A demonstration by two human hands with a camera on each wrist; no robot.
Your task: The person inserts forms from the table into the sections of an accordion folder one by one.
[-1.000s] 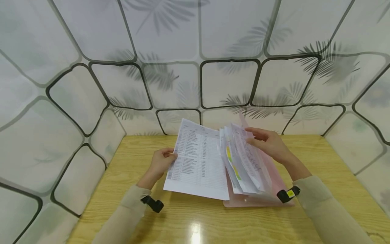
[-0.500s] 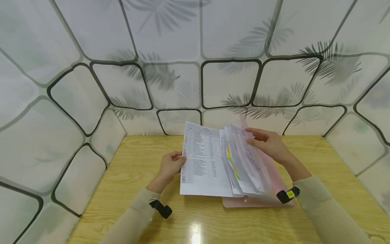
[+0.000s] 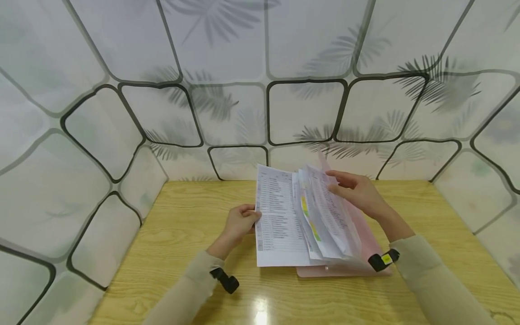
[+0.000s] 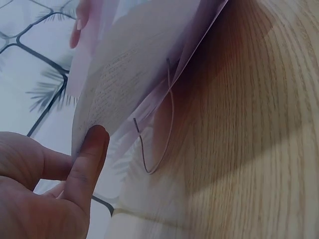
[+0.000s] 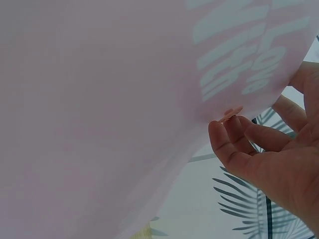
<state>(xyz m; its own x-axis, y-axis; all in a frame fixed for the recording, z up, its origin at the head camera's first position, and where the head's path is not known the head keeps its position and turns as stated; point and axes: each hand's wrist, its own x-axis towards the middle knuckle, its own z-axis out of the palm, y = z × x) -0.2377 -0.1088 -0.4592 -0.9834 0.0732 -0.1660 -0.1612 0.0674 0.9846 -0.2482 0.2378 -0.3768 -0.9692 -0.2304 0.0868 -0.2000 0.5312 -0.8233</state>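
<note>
A printed sheet of paper (image 3: 278, 225) stands tilted above the table, its left edge pinched between thumb and fingers of my left hand (image 3: 239, 223). To its right, a fanned stack of papers (image 3: 325, 216) with yellow and green marks along one edge leans inside a pink plastic folder (image 3: 367, 232). My right hand (image 3: 363, 194) holds the folder's raised cover and the papers near their upper right edge. White lettering shows on the cover (image 5: 124, 109) in the right wrist view, with fingertips at a small button (image 5: 231, 114). A thin cord (image 4: 172, 114) loops below the folder in the left wrist view.
The folder's lower part rests on a wooden table (image 3: 183, 253). Behind and at both sides rise walls (image 3: 227, 113) with a leaf and dark-line pattern. Black cameras on bands sit at the left wrist (image 3: 225, 280) and right wrist (image 3: 383, 259).
My left hand has moved right, bringing the sheet's left edge toward the stack, so the sheet overlaps the folder more. My right hand has stayed nearly still at the cover.
</note>
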